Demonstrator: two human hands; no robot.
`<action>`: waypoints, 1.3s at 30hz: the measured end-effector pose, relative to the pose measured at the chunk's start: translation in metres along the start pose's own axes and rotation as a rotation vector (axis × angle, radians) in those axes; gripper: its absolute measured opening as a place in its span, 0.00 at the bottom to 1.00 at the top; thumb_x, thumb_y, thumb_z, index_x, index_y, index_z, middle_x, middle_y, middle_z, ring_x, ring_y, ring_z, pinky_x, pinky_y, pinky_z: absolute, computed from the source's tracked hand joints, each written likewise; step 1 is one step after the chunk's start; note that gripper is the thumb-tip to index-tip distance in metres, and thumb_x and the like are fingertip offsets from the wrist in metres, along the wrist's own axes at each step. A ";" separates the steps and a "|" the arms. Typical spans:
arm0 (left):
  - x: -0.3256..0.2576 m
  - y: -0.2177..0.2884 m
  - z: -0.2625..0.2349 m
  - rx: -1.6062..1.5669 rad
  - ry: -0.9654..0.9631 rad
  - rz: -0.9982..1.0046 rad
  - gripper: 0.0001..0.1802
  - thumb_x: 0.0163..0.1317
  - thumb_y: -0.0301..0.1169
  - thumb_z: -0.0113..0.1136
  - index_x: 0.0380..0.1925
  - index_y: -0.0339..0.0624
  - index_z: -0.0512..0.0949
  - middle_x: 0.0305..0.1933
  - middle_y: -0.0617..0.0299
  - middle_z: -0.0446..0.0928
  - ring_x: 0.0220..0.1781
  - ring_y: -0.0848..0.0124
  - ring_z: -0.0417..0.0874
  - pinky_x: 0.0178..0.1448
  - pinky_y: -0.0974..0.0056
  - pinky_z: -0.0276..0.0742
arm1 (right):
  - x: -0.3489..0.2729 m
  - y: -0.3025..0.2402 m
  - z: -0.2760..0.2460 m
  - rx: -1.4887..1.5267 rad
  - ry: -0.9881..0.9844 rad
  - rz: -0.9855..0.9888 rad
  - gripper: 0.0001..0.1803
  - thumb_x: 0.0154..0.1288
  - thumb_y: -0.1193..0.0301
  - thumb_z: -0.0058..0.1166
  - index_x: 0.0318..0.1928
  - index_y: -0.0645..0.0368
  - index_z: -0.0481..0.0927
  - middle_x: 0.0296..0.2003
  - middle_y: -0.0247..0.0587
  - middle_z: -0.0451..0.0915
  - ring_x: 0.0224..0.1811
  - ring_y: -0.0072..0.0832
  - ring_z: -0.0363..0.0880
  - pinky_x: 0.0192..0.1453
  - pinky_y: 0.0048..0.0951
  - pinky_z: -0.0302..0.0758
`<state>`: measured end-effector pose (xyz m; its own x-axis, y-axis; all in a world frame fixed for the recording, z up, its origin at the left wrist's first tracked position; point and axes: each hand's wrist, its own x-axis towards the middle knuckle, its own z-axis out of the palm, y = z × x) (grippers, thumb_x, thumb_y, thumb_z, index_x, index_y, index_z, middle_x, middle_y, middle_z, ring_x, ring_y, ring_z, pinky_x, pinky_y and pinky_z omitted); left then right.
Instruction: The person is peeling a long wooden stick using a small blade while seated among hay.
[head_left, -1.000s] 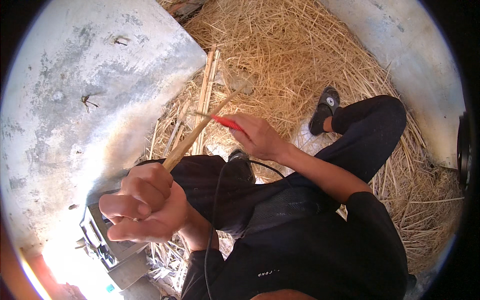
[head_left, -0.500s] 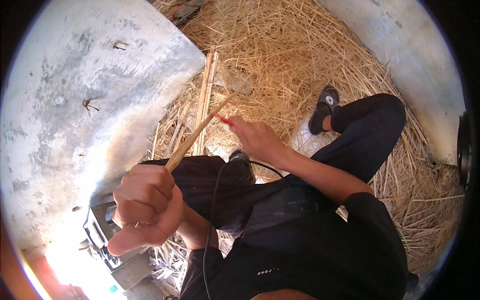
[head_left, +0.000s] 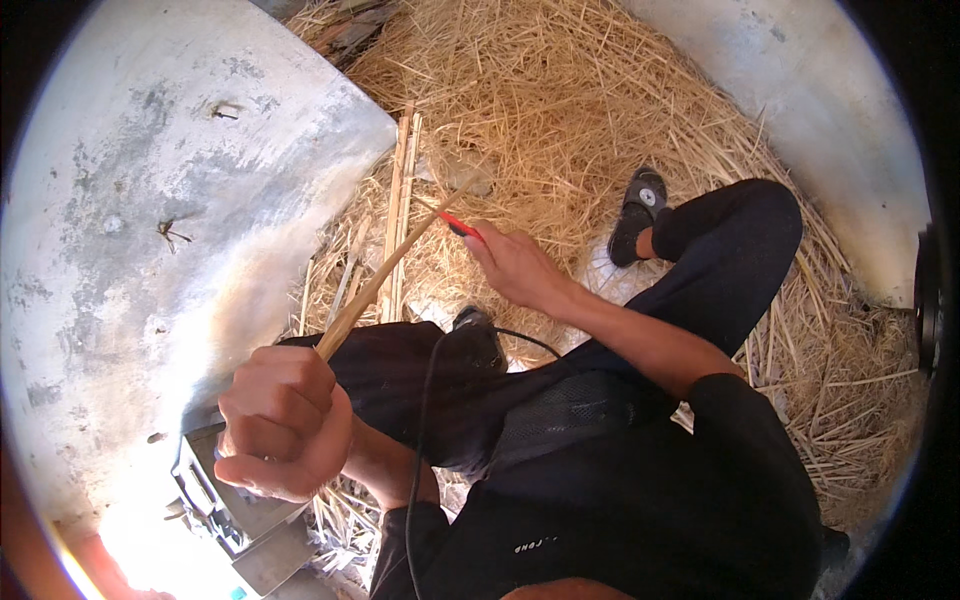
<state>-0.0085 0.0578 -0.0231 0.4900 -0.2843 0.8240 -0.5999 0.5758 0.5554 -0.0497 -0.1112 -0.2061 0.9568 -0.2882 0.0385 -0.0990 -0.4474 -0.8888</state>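
Straw-covered ground point(head_left: 600, 90) fills the upper half of the head view, with a pale concrete slab point(head_left: 150, 200) from 8 to 11 o'clock and another pale wall point(head_left: 820, 130) at 1 to 2 o'clock. Left hand point(head_left: 283, 420) is fisted tight round the near end of a long bamboo stick point(head_left: 385, 275), which runs up toward 12 o'clock. Right hand point(head_left: 515, 268) pinches a small red-handled blade point(head_left: 462, 230), its tip at or just beside the stick's far part; contact too small to confirm. Risks, judged: the blade could slip along the stick toward the left fist, or skid off toward the knee point(head_left: 740, 215), since the stick's far end looks unsupported and could flex or twist. A thin black cable point(head_left: 425, 400) crosses the lap and could snag a forearm. Room: open straw from 11 to 1 o'clock past the flat bamboo slats point(head_left: 400, 180); slab edge crowds the stick's left side; a grey metal box point(head_left: 235, 510) sits just below the left hand at 7 o'clock; sandalled foot point(head_left: 635, 215) near the right hand.
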 end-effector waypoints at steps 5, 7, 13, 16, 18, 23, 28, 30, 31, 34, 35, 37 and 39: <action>0.008 -0.002 0.010 -0.025 -0.119 -0.027 0.32 0.66 0.55 0.36 0.09 0.46 0.55 0.05 0.70 0.52 0.05 0.77 0.50 0.10 0.72 0.48 | -0.015 -0.031 -0.009 0.067 -0.027 -0.208 0.16 0.70 0.61 0.37 0.39 0.63 0.69 0.16 0.54 0.72 0.17 0.50 0.72 0.23 0.46 0.68; 0.006 -0.003 0.013 -0.065 -0.095 -0.036 0.34 0.64 0.59 0.37 0.08 0.46 0.55 0.05 0.69 0.53 0.04 0.77 0.51 0.09 0.71 0.47 | -0.011 -0.003 0.005 0.001 -0.037 0.009 0.18 0.70 0.60 0.36 0.40 0.64 0.71 0.17 0.55 0.72 0.17 0.52 0.72 0.24 0.46 0.68; 0.007 0.002 0.004 -0.163 -0.083 -0.049 0.37 0.62 0.61 0.38 0.04 0.45 0.53 0.03 0.68 0.53 0.03 0.77 0.49 0.09 0.71 0.44 | -0.004 -0.041 -0.023 0.096 -0.096 -0.074 0.19 0.70 0.59 0.37 0.34 0.65 0.71 0.17 0.56 0.72 0.22 0.53 0.74 0.25 0.48 0.65; 0.006 0.001 0.004 -0.152 -0.084 -0.073 0.31 0.63 0.47 0.40 0.04 0.45 0.53 0.03 0.67 0.53 0.03 0.77 0.49 0.09 0.71 0.45 | -0.011 -0.042 -0.020 0.092 -0.123 -0.228 0.19 0.70 0.59 0.37 0.35 0.65 0.71 0.18 0.57 0.73 0.23 0.52 0.75 0.26 0.49 0.66; 0.009 0.000 0.008 -0.176 -0.146 -0.078 0.24 0.59 0.37 0.40 0.04 0.45 0.53 0.03 0.66 0.53 0.03 0.76 0.49 0.09 0.71 0.45 | -0.011 -0.022 -0.012 0.009 -0.095 -0.141 0.18 0.69 0.60 0.39 0.34 0.64 0.70 0.16 0.56 0.71 0.21 0.51 0.74 0.25 0.48 0.65; 0.010 0.013 -0.006 -0.149 -0.183 -0.132 0.24 0.58 0.36 0.40 0.04 0.45 0.53 0.03 0.66 0.52 0.03 0.76 0.49 0.09 0.71 0.45 | -0.001 -0.025 -0.012 0.068 -0.052 -0.049 0.19 0.69 0.59 0.39 0.32 0.63 0.71 0.15 0.55 0.69 0.19 0.51 0.71 0.24 0.45 0.63; 0.010 0.001 0.005 -0.238 -0.255 -0.075 0.25 0.61 0.39 0.41 0.05 0.43 0.55 0.03 0.66 0.54 0.03 0.76 0.49 0.09 0.71 0.45 | -0.015 -0.029 -0.017 0.104 -0.098 -0.147 0.20 0.69 0.59 0.38 0.30 0.64 0.71 0.15 0.54 0.68 0.18 0.49 0.70 0.24 0.43 0.63; 0.005 -0.001 0.009 -0.223 -0.188 -0.043 0.26 0.62 0.40 0.41 0.06 0.42 0.58 0.04 0.66 0.55 0.03 0.76 0.50 0.09 0.70 0.45 | -0.003 -0.004 -0.005 -0.010 -0.025 0.071 0.19 0.69 0.60 0.39 0.28 0.64 0.70 0.13 0.53 0.66 0.17 0.47 0.69 0.23 0.41 0.62; 0.005 0.001 0.008 -0.243 -0.208 -0.033 0.26 0.63 0.41 0.42 0.08 0.40 0.60 0.04 0.65 0.56 0.03 0.76 0.50 0.09 0.70 0.45 | 0.000 -0.004 -0.008 -0.045 -0.023 0.056 0.20 0.69 0.60 0.40 0.28 0.64 0.70 0.13 0.53 0.66 0.17 0.46 0.69 0.23 0.40 0.62; 0.001 -0.001 0.008 -0.312 -0.249 -0.006 0.26 0.64 0.42 0.42 0.11 0.36 0.64 0.06 0.64 0.59 0.03 0.75 0.53 0.09 0.70 0.46 | -0.011 -0.036 -0.022 0.243 -0.006 -0.121 0.21 0.69 0.58 0.41 0.28 0.65 0.72 0.16 0.55 0.69 0.18 0.47 0.70 0.24 0.41 0.64; -0.001 -0.007 0.010 -0.342 -0.259 0.002 0.25 0.64 0.42 0.42 0.13 0.35 0.65 0.06 0.63 0.60 0.04 0.74 0.54 0.09 0.70 0.46 | -0.013 -0.036 -0.026 0.219 -0.047 -0.165 0.21 0.69 0.58 0.41 0.28 0.65 0.72 0.16 0.55 0.69 0.18 0.48 0.70 0.24 0.41 0.64; 0.003 -0.008 0.010 -0.383 -0.311 -0.017 0.25 0.64 0.42 0.42 0.15 0.32 0.66 0.07 0.62 0.61 0.05 0.73 0.57 0.10 0.70 0.48 | -0.015 -0.040 -0.027 0.199 -0.120 -0.266 0.21 0.69 0.58 0.40 0.28 0.65 0.72 0.16 0.55 0.70 0.18 0.48 0.70 0.25 0.42 0.64; 0.003 -0.008 0.009 -0.385 -0.311 -0.029 0.25 0.64 0.41 0.42 0.15 0.33 0.66 0.07 0.61 0.62 0.05 0.72 0.57 0.10 0.69 0.50 | -0.010 -0.005 -0.014 0.041 -0.051 -0.125 0.19 0.68 0.60 0.41 0.30 0.64 0.72 0.16 0.54 0.71 0.18 0.48 0.72 0.24 0.41 0.66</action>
<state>-0.0078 0.0457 -0.0235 0.2561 -0.4861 0.8355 -0.2826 0.7889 0.5456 -0.0630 -0.1180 -0.1953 0.9737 -0.1885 0.1283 0.0326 -0.4416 -0.8966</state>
